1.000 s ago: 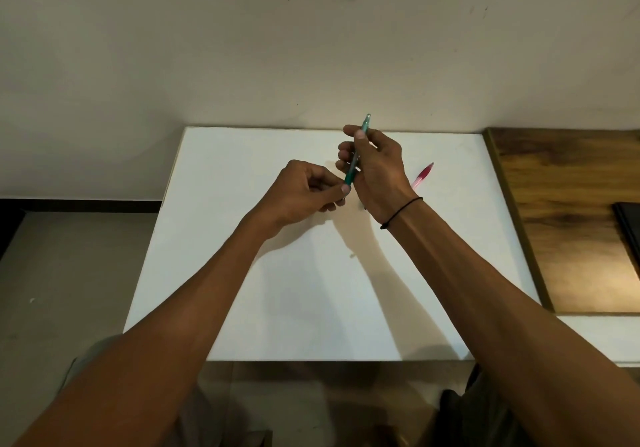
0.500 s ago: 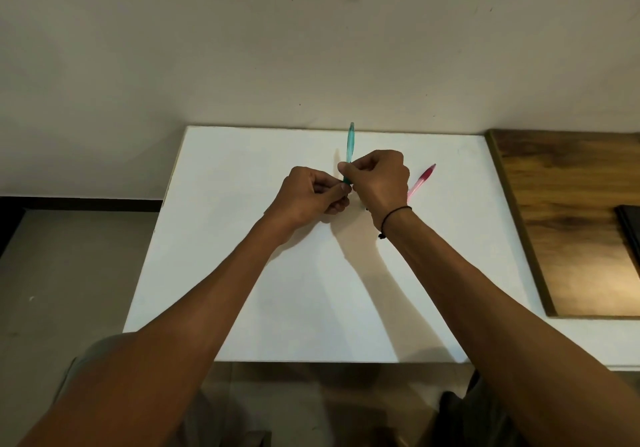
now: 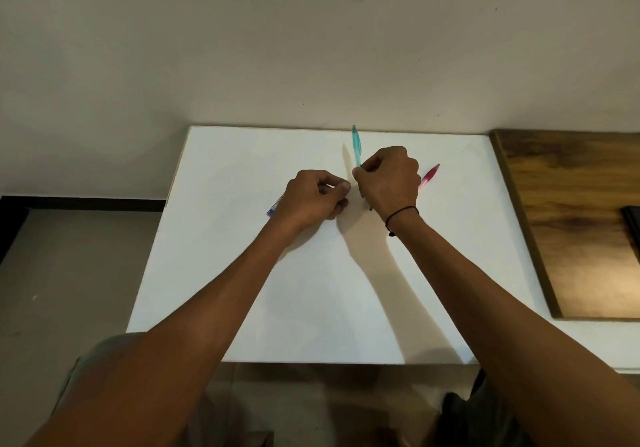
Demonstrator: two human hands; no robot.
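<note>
Your right hand [image 3: 388,178] is clamped on the teal pen [image 3: 356,145], upright just above frame centre over the worktop [image 3: 242,273]. Your left hand [image 3: 311,197], just beside it, is curled with thumb on forefinger; can't tell if it pinches anything.

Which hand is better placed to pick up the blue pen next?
Probably the left. The blue pen pokes out right beside the left hand. The right hand is farther from it, and its fingers already grip the teal pen.
</note>
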